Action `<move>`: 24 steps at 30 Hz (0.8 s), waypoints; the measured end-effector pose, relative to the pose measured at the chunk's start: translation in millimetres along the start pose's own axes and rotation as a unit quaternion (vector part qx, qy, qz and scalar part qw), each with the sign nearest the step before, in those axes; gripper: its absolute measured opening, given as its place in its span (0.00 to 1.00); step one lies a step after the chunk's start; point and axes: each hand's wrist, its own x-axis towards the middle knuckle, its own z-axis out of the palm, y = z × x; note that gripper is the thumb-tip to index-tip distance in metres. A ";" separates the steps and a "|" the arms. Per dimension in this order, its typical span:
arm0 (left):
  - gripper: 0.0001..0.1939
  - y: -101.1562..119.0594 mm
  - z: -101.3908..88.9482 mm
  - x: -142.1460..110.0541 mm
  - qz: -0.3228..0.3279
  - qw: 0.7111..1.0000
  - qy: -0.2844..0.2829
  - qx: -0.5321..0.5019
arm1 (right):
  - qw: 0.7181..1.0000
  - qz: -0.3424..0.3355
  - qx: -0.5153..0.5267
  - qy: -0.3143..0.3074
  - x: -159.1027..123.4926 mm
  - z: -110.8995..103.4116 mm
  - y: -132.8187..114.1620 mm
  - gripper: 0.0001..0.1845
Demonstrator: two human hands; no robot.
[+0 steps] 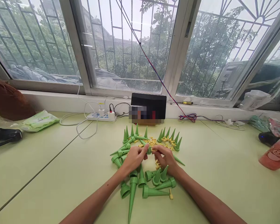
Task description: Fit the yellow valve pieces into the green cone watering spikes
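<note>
Clock face centred on the hands, twelve toward the window. Nearest, between six and seven: one long green cone (pixel 132 194), lying, tip toward the viewer. At six: one lying green cone (pixel 155 192), a yellow T-shaped piece (pixel 171 193) at its tip; just beyond, two short upright cones (pixel 156 178). At centre: left hand (pixel 137 157), fingers curled, thumb and fingers closed on the collared end of a held green cone (pixel 149 151); right hand (pixel 165 158), fingers bent, fingertips pinching a small yellow piece (pixel 154 150) just beside that collar, contact between the two not clear. The hands and wrists cover part of the pile. Just past them at twelve: loose yellow pieces (pixel 151 142). Between ten and eleven: a group of upright green cones (pixel 132 131); between one and two: a second upright row (pixel 177 138), yellow pieces before it. At three, well apart: one red cup (pixel 274 154). At ten: one pale green packet (pixel 40 121). Between ten and eleven, farther: one white power strip (pixel 102 117). At twelve: one dark-screened device (pixel 148 104), lower part blurred. Farthest: the barred windows (pixel 130 46).
</note>
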 end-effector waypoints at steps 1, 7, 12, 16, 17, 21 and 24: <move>0.36 0.0 -0.1 -0.1 0.001 1.000 -0.001 0.000 | 1.000 -0.001 -0.002 0.000 0.1 -0.2 -0.5 0.08; 0.33 -1.7 -0.3 -0.8 0.014 1.000 -0.009 -0.005 | 1.000 0.000 -0.006 0.003 1.0 -1.3 -2.0 0.08; 0.28 -2.1 -0.2 0.9 0.041 0.999 -0.010 0.005 | 1.000 0.022 -0.008 0.010 1.0 -1.6 -1.6 0.08; 0.23 -3.5 -0.1 2.0 0.063 0.998 0.006 0.030 | 0.999 0.044 -0.002 0.011 1.3 -2.0 -1.4 0.07; 0.23 -4.0 -0.1 1.9 0.064 0.997 0.005 0.031 | 0.999 0.046 -0.002 0.012 1.5 -2.2 -1.5 0.07; 0.20 -5.4 -0.4 0.5 0.069 0.997 -0.004 0.032 | 0.999 0.053 0.003 0.013 1.8 -2.8 -1.2 0.08; 0.18 -6.0 -0.6 -0.2 0.079 0.996 -0.003 0.041 | 0.998 0.057 0.005 0.009 1.1 -2.7 0.6 0.08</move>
